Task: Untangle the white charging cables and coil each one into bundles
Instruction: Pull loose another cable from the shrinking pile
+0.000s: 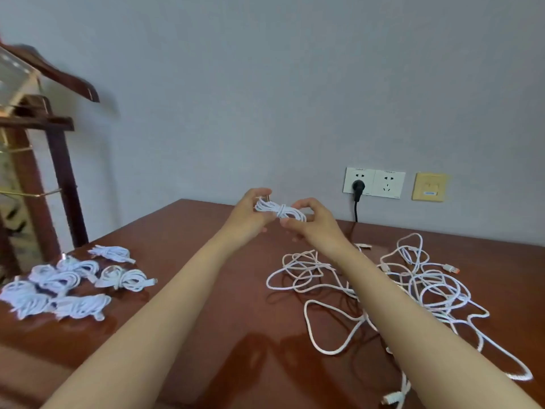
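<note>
Above the far middle of the brown table (206, 290) I hold a coiled white cable bundle (278, 210), wrapped round its middle. My left hand (250, 212) grips its left end, where a plug tip sticks up. My right hand (312, 221) pinches its right end. A tangle of loose white cables (413, 284) sprawls over the right side of the table, partly under my right forearm. Several finished white bundles (67, 283) lie in a pile at the left.
Wall sockets (374, 182) sit behind the table, with a black plug (358, 188) and its cord running down. A yellow wall plate (430, 186) is to their right. A dark wooden stand (56, 160) rises at the left.
</note>
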A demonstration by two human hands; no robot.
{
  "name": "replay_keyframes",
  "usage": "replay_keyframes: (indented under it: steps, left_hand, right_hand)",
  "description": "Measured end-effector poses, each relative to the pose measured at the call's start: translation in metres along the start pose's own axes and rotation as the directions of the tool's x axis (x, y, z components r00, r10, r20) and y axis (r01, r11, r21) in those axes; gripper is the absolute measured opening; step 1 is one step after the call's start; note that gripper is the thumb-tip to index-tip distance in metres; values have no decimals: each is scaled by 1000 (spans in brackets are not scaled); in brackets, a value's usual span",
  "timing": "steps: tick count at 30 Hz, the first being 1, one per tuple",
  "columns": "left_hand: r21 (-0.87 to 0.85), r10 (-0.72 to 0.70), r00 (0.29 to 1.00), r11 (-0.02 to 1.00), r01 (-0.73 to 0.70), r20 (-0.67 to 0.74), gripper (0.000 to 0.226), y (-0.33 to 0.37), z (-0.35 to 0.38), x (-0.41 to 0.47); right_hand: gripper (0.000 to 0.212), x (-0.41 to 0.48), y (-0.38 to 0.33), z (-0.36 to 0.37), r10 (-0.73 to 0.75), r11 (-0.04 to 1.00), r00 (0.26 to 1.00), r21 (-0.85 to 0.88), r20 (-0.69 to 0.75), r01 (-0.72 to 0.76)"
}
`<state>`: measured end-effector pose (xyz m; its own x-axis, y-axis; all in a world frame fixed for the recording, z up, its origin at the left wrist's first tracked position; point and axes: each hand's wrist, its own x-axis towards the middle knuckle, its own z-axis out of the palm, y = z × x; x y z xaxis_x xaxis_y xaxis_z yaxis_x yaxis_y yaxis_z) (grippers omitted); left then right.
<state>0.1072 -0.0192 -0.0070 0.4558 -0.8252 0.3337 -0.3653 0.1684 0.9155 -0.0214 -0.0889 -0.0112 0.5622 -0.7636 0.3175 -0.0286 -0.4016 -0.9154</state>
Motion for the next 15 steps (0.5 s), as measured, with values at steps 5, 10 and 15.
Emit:
replay_keyframes:
  steps: [5,10,15]
  left_hand:
    - [323,36,999,946,-24,-33,36,-14,-66,-1]
    - [401,-39,998,914,55,-49,29,-43,-127,-10]
    - [518,-119,982,836,179,-147,48,-72,-169,-22]
  right_hand:
    - [23,14,-7,52,-16,995,993,-101,119,28]
    - [13,20,-4,109,42,999,972,-27,233,-36]
    - [21,25,6,169,94,996,960,-31,264,-89]
